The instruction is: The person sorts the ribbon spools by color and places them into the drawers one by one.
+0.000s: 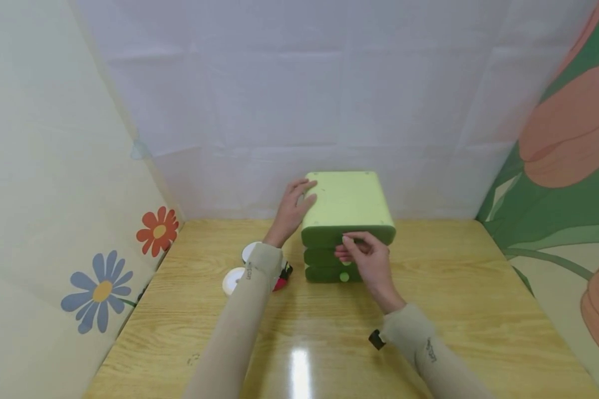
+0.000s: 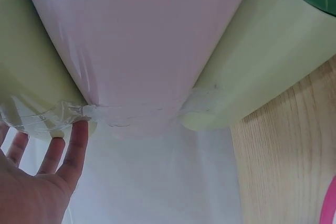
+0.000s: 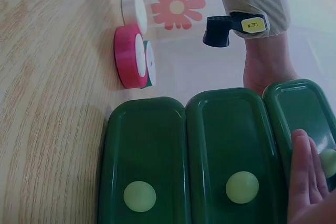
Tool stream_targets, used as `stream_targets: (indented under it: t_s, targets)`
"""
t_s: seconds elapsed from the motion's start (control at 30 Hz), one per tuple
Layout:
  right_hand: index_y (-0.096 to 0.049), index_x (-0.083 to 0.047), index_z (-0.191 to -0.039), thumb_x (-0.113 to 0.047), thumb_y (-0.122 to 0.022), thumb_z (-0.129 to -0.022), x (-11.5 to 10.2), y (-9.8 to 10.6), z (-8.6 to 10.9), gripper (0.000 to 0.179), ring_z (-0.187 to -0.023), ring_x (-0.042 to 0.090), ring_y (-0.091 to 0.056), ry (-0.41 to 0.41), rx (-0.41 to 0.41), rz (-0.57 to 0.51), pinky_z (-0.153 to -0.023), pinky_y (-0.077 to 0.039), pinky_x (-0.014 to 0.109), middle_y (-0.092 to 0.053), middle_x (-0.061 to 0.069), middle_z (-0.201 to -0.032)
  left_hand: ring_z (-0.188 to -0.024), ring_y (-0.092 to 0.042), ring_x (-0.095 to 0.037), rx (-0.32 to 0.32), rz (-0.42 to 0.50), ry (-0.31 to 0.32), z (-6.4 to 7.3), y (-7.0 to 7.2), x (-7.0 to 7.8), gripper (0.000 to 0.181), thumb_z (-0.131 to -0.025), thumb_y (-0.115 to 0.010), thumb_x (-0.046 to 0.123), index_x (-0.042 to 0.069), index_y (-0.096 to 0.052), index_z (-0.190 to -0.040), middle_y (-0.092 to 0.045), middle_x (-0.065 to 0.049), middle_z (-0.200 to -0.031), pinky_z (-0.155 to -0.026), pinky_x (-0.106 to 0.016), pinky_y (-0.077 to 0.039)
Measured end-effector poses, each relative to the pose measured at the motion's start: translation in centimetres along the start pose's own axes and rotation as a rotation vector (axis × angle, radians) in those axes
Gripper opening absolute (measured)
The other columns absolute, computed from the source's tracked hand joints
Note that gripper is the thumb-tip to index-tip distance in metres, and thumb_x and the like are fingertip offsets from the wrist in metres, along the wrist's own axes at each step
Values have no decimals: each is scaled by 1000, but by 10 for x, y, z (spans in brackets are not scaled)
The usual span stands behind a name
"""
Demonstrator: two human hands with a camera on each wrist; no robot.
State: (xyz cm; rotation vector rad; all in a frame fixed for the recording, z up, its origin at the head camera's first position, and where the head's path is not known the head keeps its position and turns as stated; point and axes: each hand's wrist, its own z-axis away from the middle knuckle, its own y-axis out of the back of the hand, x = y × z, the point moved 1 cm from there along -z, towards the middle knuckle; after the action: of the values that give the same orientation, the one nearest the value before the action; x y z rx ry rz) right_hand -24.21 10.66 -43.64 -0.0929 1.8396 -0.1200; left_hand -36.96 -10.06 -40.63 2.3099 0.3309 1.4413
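A small three-drawer cabinet (image 1: 346,199) has a light green top and dark green drawer fronts with round pale knobs. My left hand (image 1: 294,205) rests on its upper left edge, fingers spread over the corner. In the left wrist view those fingertips (image 2: 77,142) touch the cabinet's side by a strip of clear tape (image 2: 126,115). At the top drawer (image 1: 321,235), my right hand (image 1: 371,263) pinches the knob (image 3: 328,162) between thumb and fingers. Below it, the middle knob (image 3: 242,187) and bottom knob (image 3: 139,196) are untouched. All three fronts look level.
Left of the cabinet stand several round rolls, including a pink one (image 3: 129,56) and a white one (image 3: 134,10), partly behind my left sleeve (image 1: 252,288). The wooden table (image 1: 454,293) meets a white cloth backdrop (image 1: 259,111), with flower-printed panels on both sides.
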Motion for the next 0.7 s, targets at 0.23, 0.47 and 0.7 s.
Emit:
stream_targets:
  t_s: [0.23, 0.47, 0.7]
  targets:
    - [-68, 4, -115, -13, -69, -101, 1, -1, 2, 23, -77, 18, -77, 13, 14, 12, -74, -65, 36, -77, 23, -94, -151, -33, -25, -6, -3, -12, 0, -2, -2, 50, -106, -54, 45, 23, -54, -151, -36, -5, -162, -124, -57, -28]
    - [-68, 4, -115, -10, -68, -100, 1, -2, 2, 21, -76, 18, -77, 27, 9, 22, -73, -65, 36, -76, 23, -93, -151, -33, -25, -3, -2, -10, 0, -1, -2, 50, -106, -54, 44, 23, -54, -151, -36, -5, -162, -124, -57, -27]
    - [-68, 6, -115, -5, -67, -100, 1, -2, 0, 19, -75, 17, -77, 42, 10, 19, -73, -65, 35, -75, 28, -95, -151, -33, -25, -3, -5, -13, -1, 0, 0, 50, -106, -54, 43, 21, -54, -151, -37, -6, -162, -125, -55, -27]
